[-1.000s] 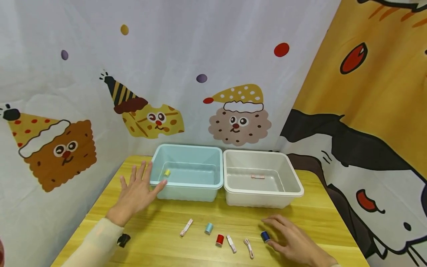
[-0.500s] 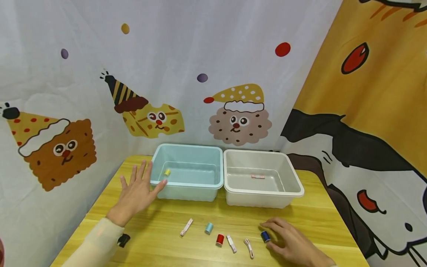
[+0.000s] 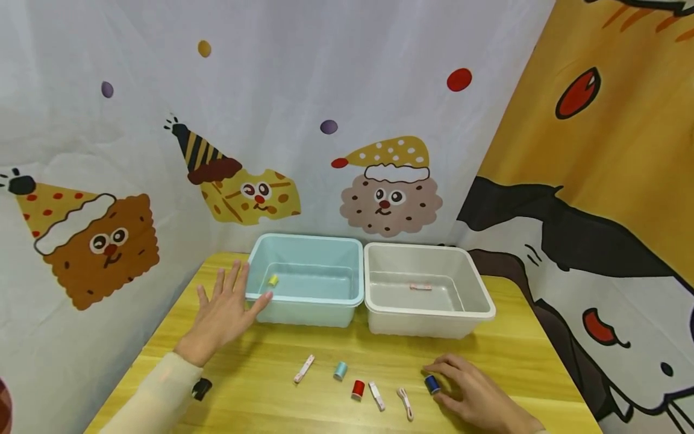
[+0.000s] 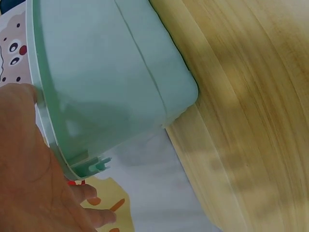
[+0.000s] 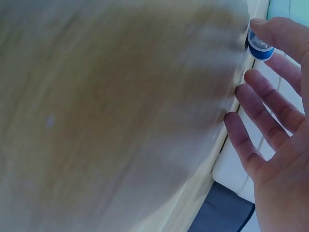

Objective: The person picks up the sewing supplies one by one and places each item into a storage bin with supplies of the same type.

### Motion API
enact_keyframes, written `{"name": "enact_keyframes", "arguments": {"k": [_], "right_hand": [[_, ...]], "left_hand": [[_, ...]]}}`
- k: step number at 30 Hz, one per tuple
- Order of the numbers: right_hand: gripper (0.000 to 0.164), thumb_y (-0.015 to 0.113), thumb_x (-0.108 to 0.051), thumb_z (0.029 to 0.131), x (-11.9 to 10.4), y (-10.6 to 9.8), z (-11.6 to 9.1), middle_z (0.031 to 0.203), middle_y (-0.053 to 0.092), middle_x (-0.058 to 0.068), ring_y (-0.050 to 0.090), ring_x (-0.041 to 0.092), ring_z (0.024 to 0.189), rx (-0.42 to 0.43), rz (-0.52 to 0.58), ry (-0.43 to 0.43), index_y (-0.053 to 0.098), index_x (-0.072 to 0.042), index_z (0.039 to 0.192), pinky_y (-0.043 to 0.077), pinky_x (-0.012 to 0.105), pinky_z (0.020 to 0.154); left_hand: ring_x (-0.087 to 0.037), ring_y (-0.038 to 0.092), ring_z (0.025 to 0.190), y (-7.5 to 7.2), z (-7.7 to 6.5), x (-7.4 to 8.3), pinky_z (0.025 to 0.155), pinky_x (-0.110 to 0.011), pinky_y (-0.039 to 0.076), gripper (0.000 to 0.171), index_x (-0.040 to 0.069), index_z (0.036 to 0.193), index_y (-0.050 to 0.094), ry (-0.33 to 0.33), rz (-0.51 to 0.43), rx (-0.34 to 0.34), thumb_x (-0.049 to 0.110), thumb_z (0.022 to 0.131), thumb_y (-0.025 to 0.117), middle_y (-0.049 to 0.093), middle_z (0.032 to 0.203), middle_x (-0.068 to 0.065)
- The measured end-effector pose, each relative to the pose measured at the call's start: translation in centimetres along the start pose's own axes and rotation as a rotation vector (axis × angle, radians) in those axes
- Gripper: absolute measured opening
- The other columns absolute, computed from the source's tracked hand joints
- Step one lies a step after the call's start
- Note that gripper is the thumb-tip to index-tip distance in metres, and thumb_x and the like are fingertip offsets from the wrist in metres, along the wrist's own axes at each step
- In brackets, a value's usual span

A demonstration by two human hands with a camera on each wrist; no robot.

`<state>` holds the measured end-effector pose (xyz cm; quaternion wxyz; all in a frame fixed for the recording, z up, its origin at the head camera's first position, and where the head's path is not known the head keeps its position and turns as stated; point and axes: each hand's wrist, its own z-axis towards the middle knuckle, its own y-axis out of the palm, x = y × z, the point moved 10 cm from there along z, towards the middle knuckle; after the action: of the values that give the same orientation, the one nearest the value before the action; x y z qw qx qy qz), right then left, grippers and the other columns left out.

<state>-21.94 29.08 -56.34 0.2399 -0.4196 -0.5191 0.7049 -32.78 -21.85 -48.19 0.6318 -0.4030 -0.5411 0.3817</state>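
In the head view my left hand (image 3: pixel 222 319) lies with fingers spread at the left front corner of the light blue tub (image 3: pixel 306 312). Its thumb overlaps the front rim, and the left wrist view shows the hand against that rim. My right hand (image 3: pixel 477 392) is low over the table, thumb and index finger at either side of a dark blue thread spool (image 3: pixel 432 384). In the right wrist view the thumb tip touches the spool (image 5: pixel 261 48), the index finger is partly behind it, and the other fingers extend loosely.
A light blue spool (image 3: pixel 340 371), a red spool (image 3: pixel 358 390) and several folded pale tapes (image 3: pixel 376 396) lie on the wooden table (image 3: pixel 260 392). The blue tub contains a yellow spool (image 3: pixel 273 280); the white tub (image 3: pixel 428 325) beside it contains a pinkish tape (image 3: pixel 420 287). A black object (image 3: pixel 201 389) shows by the left sleeve.
The fingers of my right hand have drawn slightly closer around the dark blue spool. My left hand and both tubs have stayed put.
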Motion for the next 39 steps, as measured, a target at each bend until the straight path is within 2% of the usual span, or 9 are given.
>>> {"name": "enact_keyframes", "arguments": {"k": [4,11,15,22,28,39], "right_hand": [[0.046,0.091,-0.034,0.105,0.3,0.1,0.1,0.141,0.068,-0.02,0.067,0.002,0.12,-0.008,0.0,0.02,0.075,-0.039,0.148,0.069,0.037,0.102],[0.049,0.096,-0.025,0.099,0.0,-0.3,0.6,0.134,0.072,-0.017,0.071,0.002,0.115,0.055,-0.055,-0.051,0.079,-0.034,0.144,0.069,0.034,0.095],[0.046,0.096,-0.023,0.099,-0.1,-0.6,0.9,0.133,0.073,-0.016,0.072,0.003,0.114,0.064,-0.044,-0.071,0.08,-0.033,0.142,0.07,0.034,0.095],[0.046,0.097,-0.017,0.097,-0.6,-0.9,1.1,0.13,0.075,-0.016,0.074,0.004,0.112,0.087,-0.016,-0.115,0.082,-0.028,0.139,0.07,0.036,0.096],[0.043,0.096,-0.017,0.099,-0.5,-0.5,0.7,0.13,0.075,-0.017,0.073,0.003,0.113,0.076,0.001,-0.101,0.082,-0.03,0.137,0.07,0.037,0.097],[0.035,0.096,-0.018,0.099,-0.5,-0.5,0.6,0.126,0.076,-0.018,0.074,0.003,0.11,0.073,0.034,-0.108,0.083,-0.027,0.13,0.069,0.033,0.095]], "left_hand": [[-0.064,0.004,0.179,-0.1,0.3,0.0,0.127,-0.101,-0.001,0.112,0.005,0.188,0.01,0.0,0.003,-0.002,0.081,0.115,0.046,0.006,0.196,-0.026],[-0.064,0.004,0.179,-0.3,1.0,0.2,0.127,-0.101,-0.003,0.112,0.004,0.188,0.009,0.012,0.012,-0.009,0.083,0.115,0.041,0.006,0.196,-0.026],[-0.065,0.003,0.179,-0.3,1.2,0.2,0.127,-0.1,-0.004,0.111,0.004,0.188,0.006,0.014,0.01,-0.022,0.082,0.116,0.04,0.002,0.197,-0.026],[-0.065,0.001,0.179,-0.3,1.1,0.1,0.127,-0.1,-0.005,0.112,0.004,0.188,0.004,0.01,0.003,-0.039,0.08,0.116,0.043,0.001,0.197,-0.026],[-0.064,0.001,0.179,0.0,0.9,0.0,0.127,-0.101,-0.005,0.115,0.002,0.187,0.006,0.01,0.002,-0.047,0.085,0.114,0.039,0.002,0.197,-0.026],[-0.064,0.002,0.179,-0.1,0.7,0.3,0.127,-0.101,-0.004,0.11,0.001,0.187,0.006,0.021,0.011,-0.047,0.077,0.117,0.045,0.004,0.196,-0.026]]}}
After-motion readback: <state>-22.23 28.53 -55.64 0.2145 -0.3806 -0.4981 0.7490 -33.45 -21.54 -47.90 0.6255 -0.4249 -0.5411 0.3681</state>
